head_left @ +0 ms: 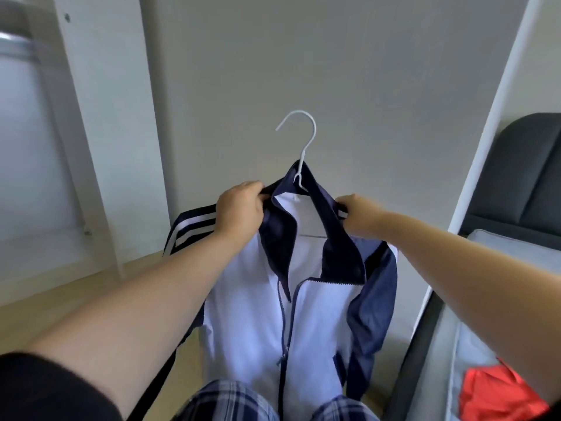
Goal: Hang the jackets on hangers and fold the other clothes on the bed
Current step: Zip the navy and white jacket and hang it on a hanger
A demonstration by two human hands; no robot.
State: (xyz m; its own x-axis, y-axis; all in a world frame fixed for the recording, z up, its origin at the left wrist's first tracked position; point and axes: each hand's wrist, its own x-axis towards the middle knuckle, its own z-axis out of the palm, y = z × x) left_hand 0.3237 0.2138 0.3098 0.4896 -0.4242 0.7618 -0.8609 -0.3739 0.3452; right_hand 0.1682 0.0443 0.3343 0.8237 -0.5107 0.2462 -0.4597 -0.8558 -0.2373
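So, at the far left a white wardrobe panel [91, 117] can be seen, and nothing is hung there as far as can be made out. Moving in, the left hand [239, 208] is curled tight around the navy collar of the jacket [258, 299], on the side with the striped shoulder. The jacket, white with navy sleeves and collar, is held up in mid-air in front of the plain wall with the zip partly done. The white hanger [299, 138] is already slipped inside the neck and its hook pokes up free, not caught on anything. Next along, the right hand [358, 214] is clamped onto the other side of the collar, so the fabric is probably being settled onto the hanger arms. Progress-wise, this jacket looks nearly hangered but isn't hung up yet, and no rail can be spotted. Further right a white upright post [485, 117] is passed, then the bed [498, 250] with its dark headboard [522, 165]. A red garment [498, 393] is lying crumpled at the near right, so the folding clearly isn't finished. How many other clothes are left can't be told, since most of the bed is cut off. Nothing much is in the way, though that post sits near the jacket's right side.
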